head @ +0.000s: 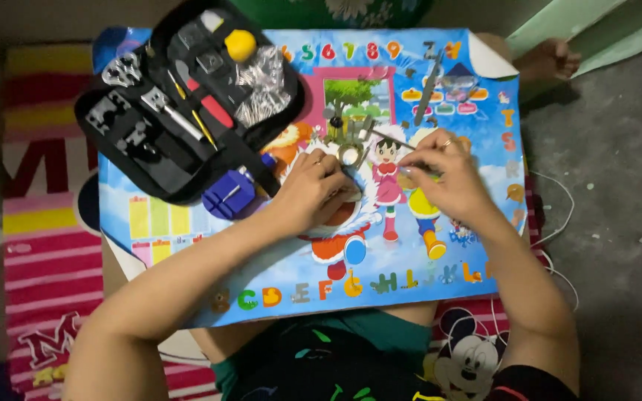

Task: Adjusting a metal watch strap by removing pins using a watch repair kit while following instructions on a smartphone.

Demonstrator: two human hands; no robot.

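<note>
My left hand (312, 189) is closed around a small metal watch (351, 154) in the middle of a colourful cartoon-printed tabletop (276, 267); most of the watch is hidden under my fingers. My right hand (443, 178) pinches a thin metal tool (389, 139) whose tip points left toward the watch. The two hands are close together, nearly touching. There is a ring on a finger of each hand.
An open black tool case (180, 111) with several metal tools, a red-handled driver and a yellow ball lies at the back left. A blue plastic block tool (229, 194) sits beside it. Tweezers (429, 87) lie at the back right. A foot (551, 58) and white cable (559, 238) are on the floor.
</note>
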